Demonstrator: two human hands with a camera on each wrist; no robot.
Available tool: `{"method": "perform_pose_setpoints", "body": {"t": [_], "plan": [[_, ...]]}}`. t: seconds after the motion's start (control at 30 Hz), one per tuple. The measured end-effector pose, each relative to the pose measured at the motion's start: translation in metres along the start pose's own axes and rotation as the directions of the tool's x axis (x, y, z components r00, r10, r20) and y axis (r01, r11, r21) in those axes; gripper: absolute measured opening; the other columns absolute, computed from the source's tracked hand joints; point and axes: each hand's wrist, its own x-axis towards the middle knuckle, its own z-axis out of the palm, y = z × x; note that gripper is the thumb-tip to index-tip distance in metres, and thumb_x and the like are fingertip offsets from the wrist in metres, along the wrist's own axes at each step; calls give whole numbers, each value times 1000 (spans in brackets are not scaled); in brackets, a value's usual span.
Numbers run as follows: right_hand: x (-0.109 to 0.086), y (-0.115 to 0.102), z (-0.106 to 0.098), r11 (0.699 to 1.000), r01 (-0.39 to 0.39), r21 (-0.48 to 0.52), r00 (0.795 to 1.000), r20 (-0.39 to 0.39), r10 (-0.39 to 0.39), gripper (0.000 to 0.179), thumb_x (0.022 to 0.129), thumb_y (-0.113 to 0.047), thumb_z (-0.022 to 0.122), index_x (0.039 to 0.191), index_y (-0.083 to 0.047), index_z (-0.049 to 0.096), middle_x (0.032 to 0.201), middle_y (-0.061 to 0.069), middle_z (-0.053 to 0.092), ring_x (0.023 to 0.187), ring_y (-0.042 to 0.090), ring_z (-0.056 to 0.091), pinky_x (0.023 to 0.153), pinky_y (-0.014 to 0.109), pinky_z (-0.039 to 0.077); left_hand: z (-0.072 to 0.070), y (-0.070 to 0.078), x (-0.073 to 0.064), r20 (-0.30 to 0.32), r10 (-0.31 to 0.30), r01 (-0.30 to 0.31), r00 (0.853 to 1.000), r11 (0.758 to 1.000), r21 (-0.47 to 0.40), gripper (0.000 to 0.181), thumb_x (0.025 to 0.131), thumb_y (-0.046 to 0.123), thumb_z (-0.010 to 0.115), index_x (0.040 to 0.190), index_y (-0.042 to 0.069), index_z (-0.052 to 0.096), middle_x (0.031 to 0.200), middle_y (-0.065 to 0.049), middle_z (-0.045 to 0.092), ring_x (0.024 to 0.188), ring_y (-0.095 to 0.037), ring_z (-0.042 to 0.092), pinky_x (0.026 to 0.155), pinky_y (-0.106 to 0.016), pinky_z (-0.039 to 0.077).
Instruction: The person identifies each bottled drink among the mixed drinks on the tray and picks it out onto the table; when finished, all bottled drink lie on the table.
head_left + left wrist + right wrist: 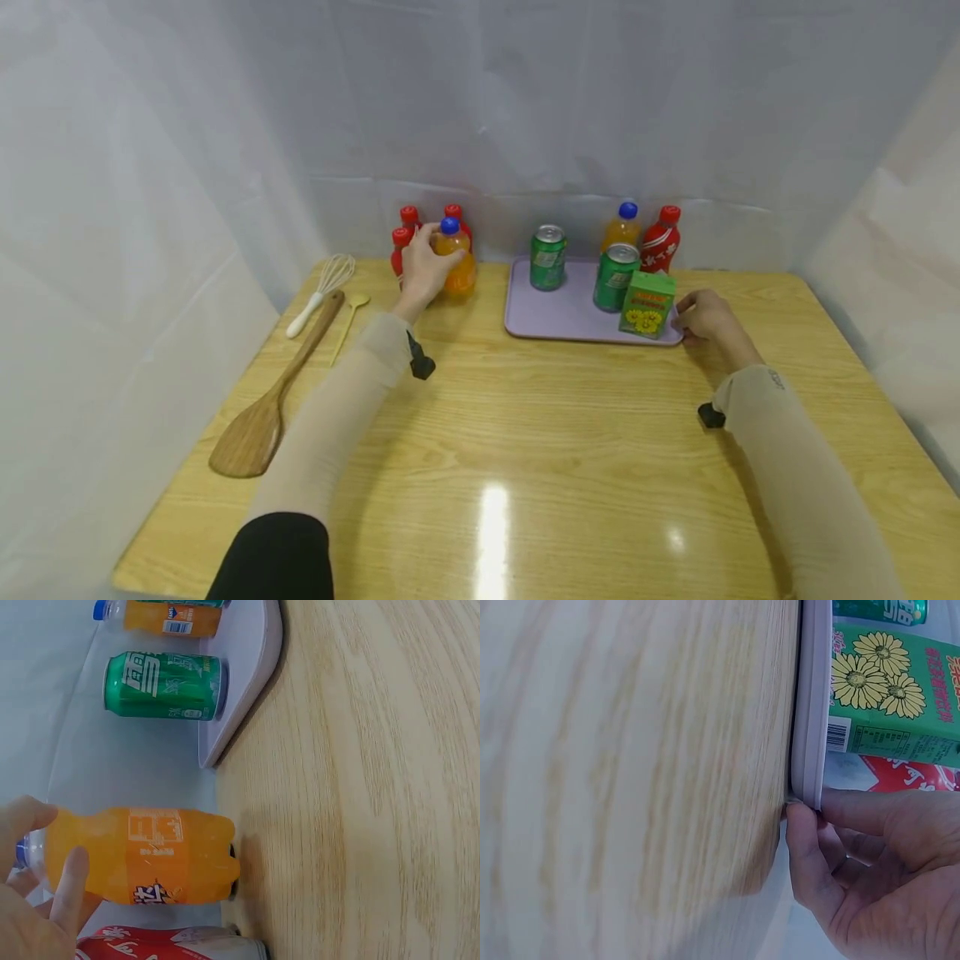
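My left hand holds a bottle of orange soda with a blue cap by its upper part. In the left wrist view, thumb and fingers lie around the neck of the bottle, its base right at the tabletop. Red cola bottles stand just behind and beside this hand. My right hand pinches the right edge of a lilac tray near its front corner. On the tray are two green soda cans, a green drink carton, another orange soda bottle and a red cola bottle.
At the table's left side lie a white-handled whisk, a wooden spatula and a small yellow spoon. A pale sheet hangs right behind the back edge of the wooden table.
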Motion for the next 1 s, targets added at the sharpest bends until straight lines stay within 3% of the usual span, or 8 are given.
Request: {"method": "perform_pose_setpoints", "body": {"t": [0.23,0.57,0.8,1.0], "plan": [[-2,-1,0,1000,-5,4,1000,-7,5,35,100,-1,61,129,15,51,100,21,56,73,14,61,64,26,61,2,0,-2,17,-42,41,999,999,21,61,92,24,81,146,8,57,140,-18,68,129,-36,64,110,-50,54],[-4,-4,-2,1000,-14,2,1000,-5,14,37,101,-2,60,131,15,50,103,22,58,75,15,62,65,27,62,4,-3,-1,48,-30,29,998,999,22,61,92,20,81,145,5,57,139,-20,68,129,-37,65,110,-51,54],[-1,-7,-9,1000,5,5,999,-39,-5,36,101,-2,59,131,15,49,105,24,58,74,16,63,65,28,61,-3,6,10,134,-34,27,990,998,56,64,97,24,77,152,8,50,147,-19,61,136,-36,58,114,-53,51],[-2,0,-2,999,18,-28,1000,-16,-19,36,101,-4,60,130,16,51,99,21,62,68,13,64,63,27,60,-4,6,0,183,-99,90,978,994,60,65,100,20,72,157,7,44,155,-19,55,143,-36,53,121,-53,46]]}}
